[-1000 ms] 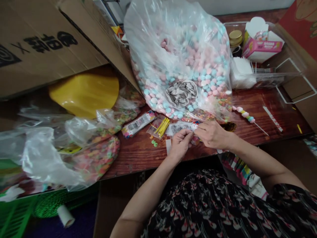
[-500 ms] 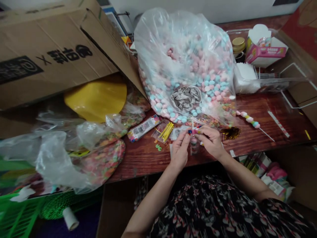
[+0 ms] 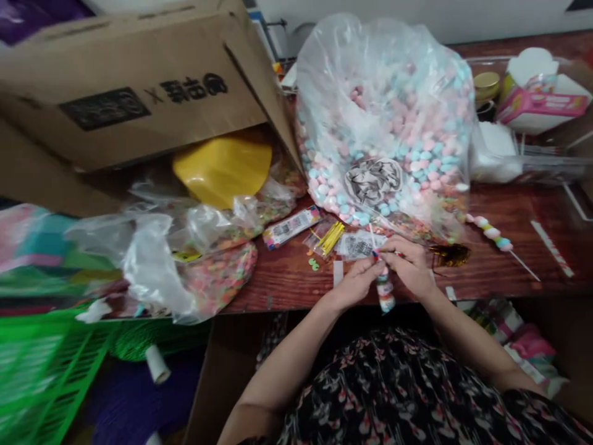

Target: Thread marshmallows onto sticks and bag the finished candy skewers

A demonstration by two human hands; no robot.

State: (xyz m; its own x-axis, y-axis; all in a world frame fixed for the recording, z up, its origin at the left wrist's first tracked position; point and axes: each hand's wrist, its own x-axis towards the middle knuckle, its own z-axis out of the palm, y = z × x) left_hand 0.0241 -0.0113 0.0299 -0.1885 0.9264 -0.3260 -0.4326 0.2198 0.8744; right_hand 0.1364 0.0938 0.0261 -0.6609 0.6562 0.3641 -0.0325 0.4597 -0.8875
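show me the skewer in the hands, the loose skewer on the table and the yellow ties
held skewer (image 3: 385, 293), head view, on its candies at the lower end
loose skewer (image 3: 491, 233), head view, on its pink and blue candies
yellow ties (image 3: 332, 238), head view, on the middle of the bundle

Two hands: left hand (image 3: 354, 284), right hand (image 3: 407, 266). One candy stick (image 3: 384, 293) in the grip, one more candy stick (image 3: 491, 233) lying right of the grip. One big clear bag of pastel candies (image 3: 384, 123) behind the grip. Left of the grip: one packet of yellow twist ties (image 3: 330, 238), one barcode packet (image 3: 291, 227). One gold tinsel tie (image 3: 450, 254) just right of the grip.
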